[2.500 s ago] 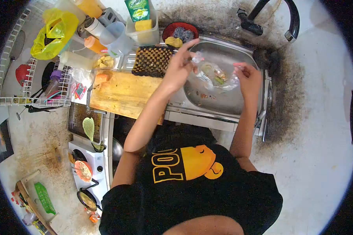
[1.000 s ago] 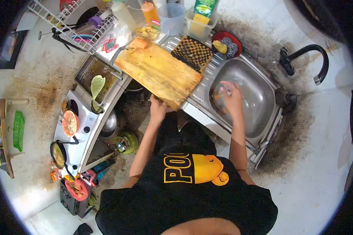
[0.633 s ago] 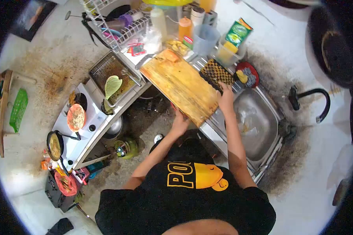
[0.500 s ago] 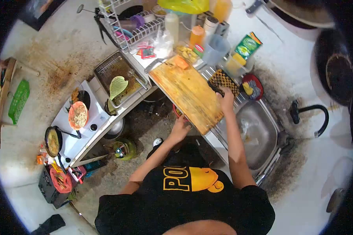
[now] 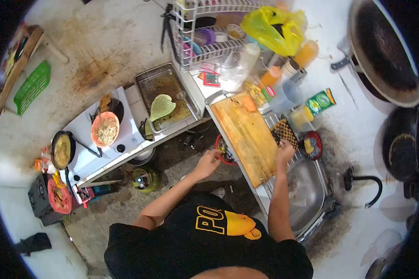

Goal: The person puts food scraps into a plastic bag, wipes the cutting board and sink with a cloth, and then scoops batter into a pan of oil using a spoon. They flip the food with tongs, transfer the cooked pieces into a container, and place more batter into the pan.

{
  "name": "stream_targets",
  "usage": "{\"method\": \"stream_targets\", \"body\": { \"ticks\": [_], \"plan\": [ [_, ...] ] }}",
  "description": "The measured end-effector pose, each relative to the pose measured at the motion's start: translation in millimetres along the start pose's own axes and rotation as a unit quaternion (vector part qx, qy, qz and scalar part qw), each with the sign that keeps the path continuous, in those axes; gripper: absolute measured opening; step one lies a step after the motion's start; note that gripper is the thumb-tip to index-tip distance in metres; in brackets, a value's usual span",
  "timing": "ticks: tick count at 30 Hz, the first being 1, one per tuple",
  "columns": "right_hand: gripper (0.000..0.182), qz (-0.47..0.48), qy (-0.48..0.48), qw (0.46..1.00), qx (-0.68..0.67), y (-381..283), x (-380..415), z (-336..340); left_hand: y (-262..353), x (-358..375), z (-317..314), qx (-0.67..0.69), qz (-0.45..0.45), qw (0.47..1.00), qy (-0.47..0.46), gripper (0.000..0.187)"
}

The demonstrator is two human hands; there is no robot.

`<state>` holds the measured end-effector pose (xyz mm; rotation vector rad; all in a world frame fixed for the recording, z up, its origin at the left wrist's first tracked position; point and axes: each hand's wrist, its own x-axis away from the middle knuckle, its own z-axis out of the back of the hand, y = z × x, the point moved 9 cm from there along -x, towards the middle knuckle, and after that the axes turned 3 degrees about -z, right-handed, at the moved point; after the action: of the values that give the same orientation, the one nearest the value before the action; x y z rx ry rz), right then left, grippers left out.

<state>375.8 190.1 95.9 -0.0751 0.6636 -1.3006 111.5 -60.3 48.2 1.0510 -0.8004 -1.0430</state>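
My right hand (image 5: 285, 152) is closed at the lower edge of a black-and-yellow checked cloth (image 5: 285, 131), which lies on the ribbed drainboard beside the sink. What its fingers hold, if anything, is hidden. My left hand (image 5: 208, 163) is off the counter, fingers stretched toward a red bin (image 5: 220, 143) below the board's left edge. Nothing shows in that hand. Between my hands lies a wooden cutting board (image 5: 244, 139), with an orange piece of food (image 5: 249, 105) near its far end. A knife (image 5: 219, 96) rests beyond the board's far left corner.
The metal sink (image 5: 307, 188) is to the right, with a black faucet (image 5: 365, 179) beyond it. On the left counter are an oily tray (image 5: 160, 83) with a green slotted scoop (image 5: 163, 107), an orange bowl of food (image 5: 105, 130) and a frying pan (image 5: 62, 151). A gas cylinder (image 5: 144, 179) stands below.
The view has shifted, so the counter appears farther right and lower. My right hand has drawn back toward the cloth's near edge. My left hand has moved away from the board, beside the red bin.
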Motion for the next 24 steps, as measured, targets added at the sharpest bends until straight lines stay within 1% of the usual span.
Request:
{"method": "stream_targets", "body": {
  "ticks": [1,2,3,4,5,6,8,9,11,12,13,15,16,18,19,20,21,22,23,24],
  "plan": [
    [0.013,0.013,0.015,1.0,-0.02,-1.3,0.4,0.9,0.9,-3.8,1.3,0.024,-0.02,1.0,0.005,0.04],
    [0.015,0.002,0.033,0.998,-0.059,5.4,-0.2,2.8,-4.4,-8.1,5.0,0.024,-0.015,0.999,0.019,0.04],
    [0.018,-0.009,0.047,0.994,-0.098,9.3,0.7,1.5,-8.8,-10.9,2.7,0.014,-0.02,1.0,0.007,0.042],
    [0.021,-0.055,0.044,0.996,-0.059,-9.8,3.4,16.0,-12.1,-11.6,1.5,0.006,-0.022,1.0,-0.002,0.044],
    [0.028,-0.097,0.038,0.994,-0.02,-39.0,6.9,40.2,-11.2,-10.7,7.0,-0.017,-0.029,0.999,0.011,0.044],
    [0.028,-0.078,0.019,0.996,-0.03,-49.9,6.2,39.0,-9.1,-7.7,17.5,-0.018,-0.013,0.999,0.036,0.044],
    [0.044,-0.072,-0.024,0.994,0.081,-46.9,6.7,29.1,-4.2,0.8,33.3,-0.013,0.027,0.999,0.034,0.046],
    [0.044,-0.055,-0.038,0.995,0.07,-43.7,9.6,21.8,-11.6,8.7,41.6,-0.027,0.017,0.996,0.079,0.047],
    [0.047,0.062,-0.044,0.991,0.106,-45.4,12.5,13.5,-26.6,28.8,57.2,-0.031,0.052,0.99,0.126,0.047],
    [0.049,0.02,-0.057,0.998,0.013,-23.0,9.6,6.6,-32.7,41.6,63.4,-0.03,0.074,0.985,0.153,0.047],
    [0.051,-0.026,-0.072,0.994,-0.08,-5.5,6.8,-4.6,-36.2,55.8,69.5,-0.031,0.085,0.98,0.178,0.047],
    [0.053,-0.002,-0.083,0.996,0.031,-23.1,0.8,13.1,-44.0,92.1,82.9,-0.01,0.117,0.96,0.254,0.047],
    [0.053,0.015,-0.091,0.996,0.018,-36.2,-0.1,21.0,-43.5,108.0,87.6,-0.013,0.123,0.954,0.275,0.047],
    [0.046,-0.001,-0.087,0.992,0.088,-53.0,-2.8,32.5,-53.1,144.7,93.0,0.028,0.185,0.929,0.32,0.048],
    [0.046,0.015,-0.095,0.992,0.081,-66.7,-4.3,32.4,-54.8,161.6,96.3,-0.008,0.181,0.917,0.355,0.044],
    [0.041,0.084,-0.055,0.992,0.076,-88.3,-3.2,40.6,-61.2,174.3,94.8,-0.007,0.19,0.91,0.369,0.044],
    [0.037,0.149,-0.014,0.986,0.069,-106.7,2.0,46.4,-69.5,191.2,93.9,0.058,0.213,0.89,0.399,0.042],
    [0.037,0.159,-0.023,0.985,0.063,-113.5,4.1,34.8,-76.5,208.0,92.4,0.121,0.232,0.866,0.426,0.04],
    [0.034,0.168,-0.061,0.981,-0.071,-122.6,6.5,17.1,-72.9,220.9,95.1,0.108,0.218,0.86,0.448,0.035],
    [0.032,0.172,-0.099,0.959,-0.203,-137.3,12.0,5.4,-71.7,234.3,97.5,0.106,0.223,0.854,0.458,0.035]
  ]
}}
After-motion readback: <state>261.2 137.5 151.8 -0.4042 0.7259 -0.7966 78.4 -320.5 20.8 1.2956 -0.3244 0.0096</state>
